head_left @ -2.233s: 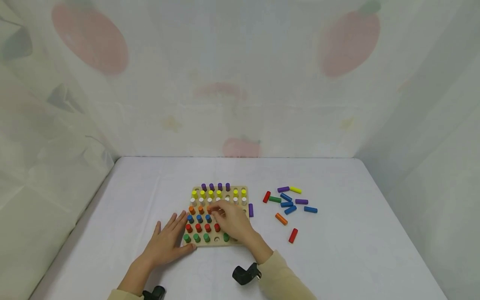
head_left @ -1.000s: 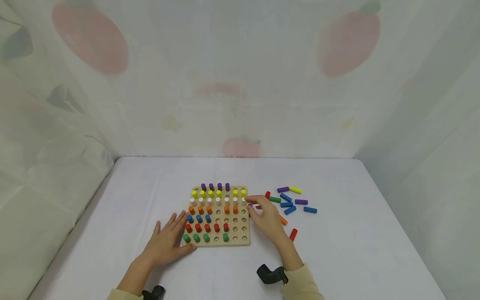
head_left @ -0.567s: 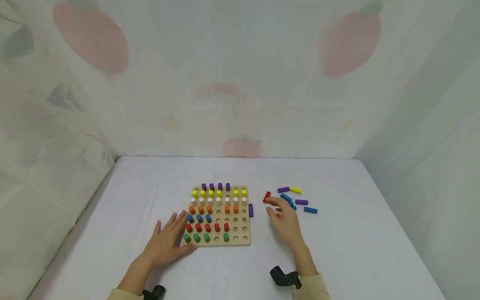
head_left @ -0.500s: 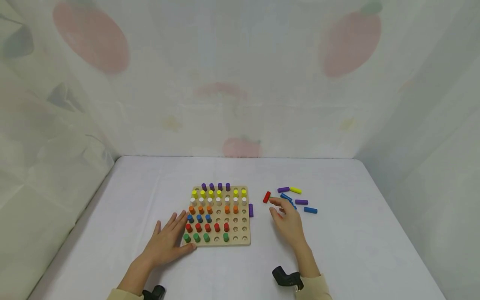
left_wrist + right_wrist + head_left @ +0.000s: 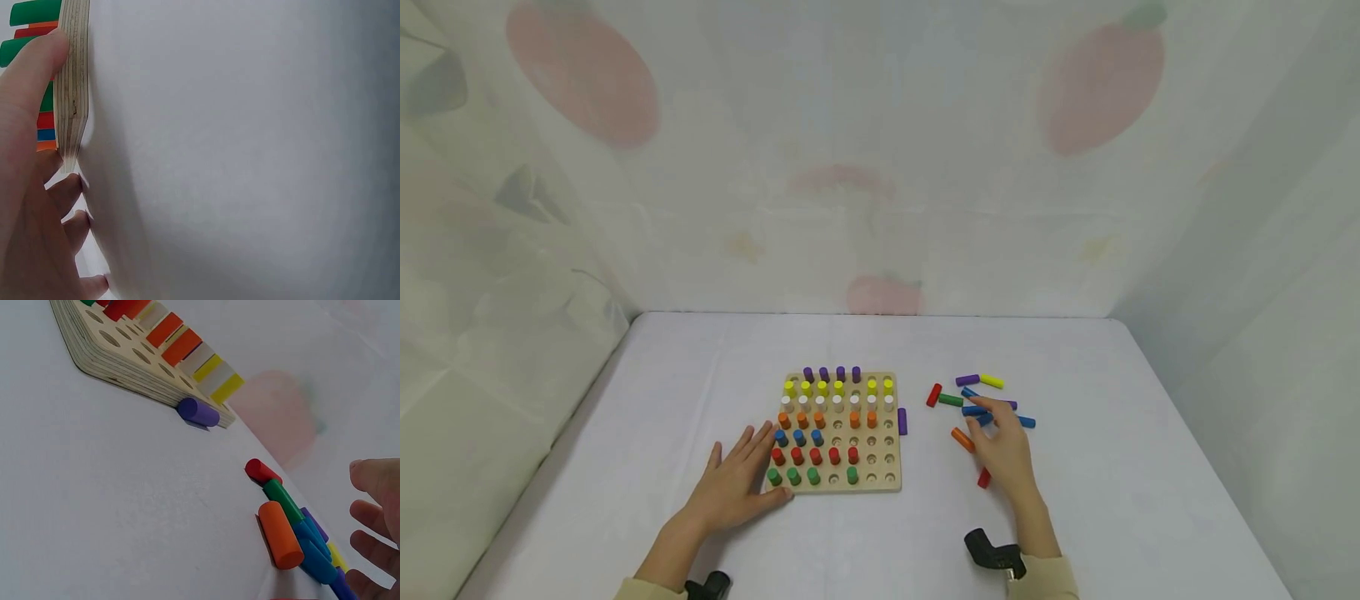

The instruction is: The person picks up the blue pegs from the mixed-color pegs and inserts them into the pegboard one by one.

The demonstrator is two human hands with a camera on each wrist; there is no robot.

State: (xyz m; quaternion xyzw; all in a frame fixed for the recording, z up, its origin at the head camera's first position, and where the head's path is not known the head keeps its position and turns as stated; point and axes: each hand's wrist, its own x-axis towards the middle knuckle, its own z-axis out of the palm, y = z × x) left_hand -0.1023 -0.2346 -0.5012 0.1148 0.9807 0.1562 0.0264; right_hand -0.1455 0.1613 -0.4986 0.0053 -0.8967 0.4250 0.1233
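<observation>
My left hand (image 5: 727,490) lies along the left edge of a wooden pegboard (image 5: 880,468), fingers straight and thumb at its near corner. In the left wrist view the thumb (image 5: 37,69) presses against the board's side. Coloured pegs stand upright in rows in the board, with bare holes mostly toward the right and near side. My right hand (image 5: 1006,446) hovers at the loose pegs right of the board, thumb and index finger apart near a blue peg (image 5: 975,411). In the right wrist view its fingers (image 5: 372,550) are loosely bent with nothing between them.
A purple peg (image 5: 902,422) lies against the board's right edge. Around the right hand lie a red peg (image 5: 934,395), a green peg (image 5: 951,400), an orange peg (image 5: 962,439), a yellow peg (image 5: 992,381) and several others. White cloth (image 5: 700,375) covers the table.
My right hand has left the board, passed the purple peg at its right edge, and moved right over the loose pegs, uncovering the green and orange ones. The left hand has stayed put.
</observation>
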